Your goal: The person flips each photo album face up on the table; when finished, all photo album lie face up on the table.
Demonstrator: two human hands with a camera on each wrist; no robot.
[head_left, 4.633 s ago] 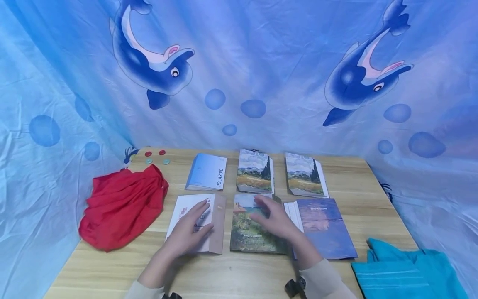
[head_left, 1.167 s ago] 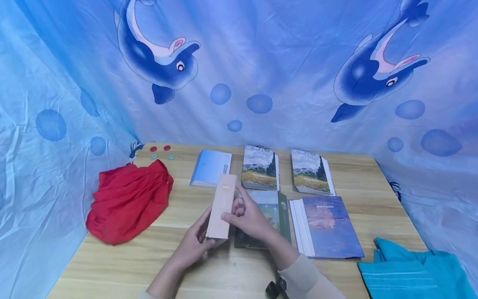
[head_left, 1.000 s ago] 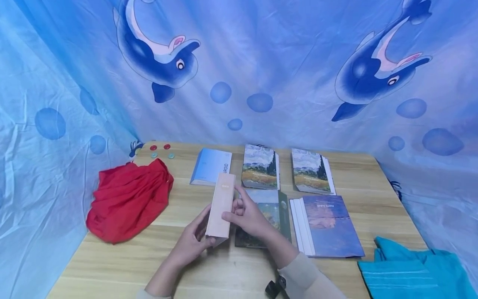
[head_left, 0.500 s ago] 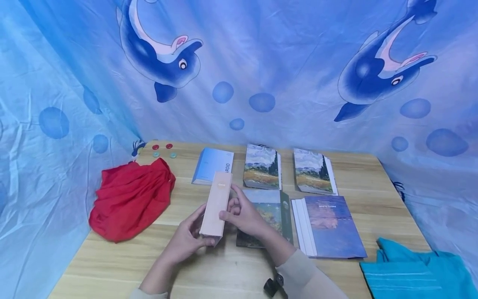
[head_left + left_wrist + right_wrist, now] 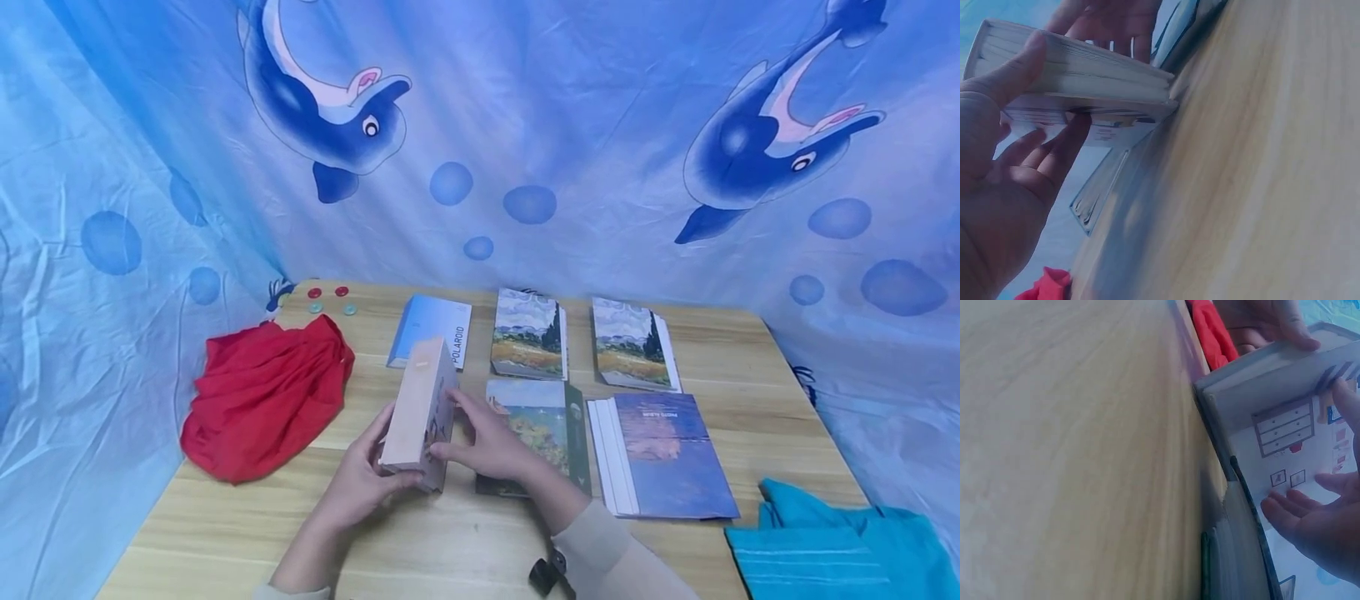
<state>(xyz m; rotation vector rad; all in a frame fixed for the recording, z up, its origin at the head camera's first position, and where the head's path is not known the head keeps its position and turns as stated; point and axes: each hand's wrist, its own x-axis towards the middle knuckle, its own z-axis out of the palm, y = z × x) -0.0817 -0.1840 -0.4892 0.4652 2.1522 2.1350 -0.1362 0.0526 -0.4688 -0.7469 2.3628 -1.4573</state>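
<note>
A thick photo album (image 5: 411, 408) stands on its long edge, beige spine upward and tilted, its white cover printed with small drawings facing right. My left hand (image 5: 358, 483) grips its near end; in the left wrist view the thumb lies across the page ends (image 5: 1079, 78) and fingers reach under the cover. My right hand (image 5: 487, 442) rests spread fingertips and thumb against the illustrated cover (image 5: 1282, 428). The album's lower edge is close to the wooden table; whether it touches cannot be told. A green landscape album (image 5: 536, 425) lies beside the right hand, partly covered by it.
Behind lie a blue Polaroid album (image 5: 427, 325) and two landscape-painting albums (image 5: 527, 337). A purple photo album (image 5: 675, 454) lies right. Red cloth (image 5: 270, 396) is left, teal cloth (image 5: 832, 542) at the front right. Small red and teal discs (image 5: 342, 292) sit at the back left.
The white album, flat at first, was lifted and turned spine up. In the last second it moved slightly left and tilted, exposing its cover; my right thumb shifted from the spine to that cover.
</note>
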